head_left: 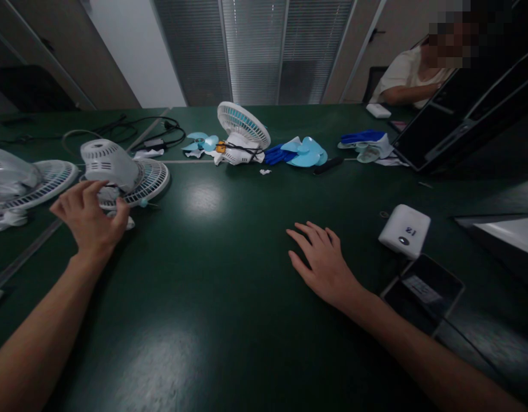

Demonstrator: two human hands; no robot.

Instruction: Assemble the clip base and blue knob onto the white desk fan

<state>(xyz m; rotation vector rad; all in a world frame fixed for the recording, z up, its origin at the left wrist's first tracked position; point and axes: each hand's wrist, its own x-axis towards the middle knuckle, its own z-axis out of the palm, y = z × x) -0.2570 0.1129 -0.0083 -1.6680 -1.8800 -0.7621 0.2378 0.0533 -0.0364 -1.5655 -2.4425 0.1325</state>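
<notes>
My left hand is at the near side of a white desk fan that lies face down on the left of the table. Its thumb and fingers are curved and apart, and part of the fan shows between them. Whether the fingertips touch the fan, I cannot tell. My right hand rests over the dark green tabletop, fingers stretched out and holding nothing. A small light-blue part with a thin pin sits at the fan's grille edge.
Another white fan lies at far left. At the back stand a fan, light-blue blades, blue gloves and black cables. A white box and dark tablet-like device are at right. A person sits beyond.
</notes>
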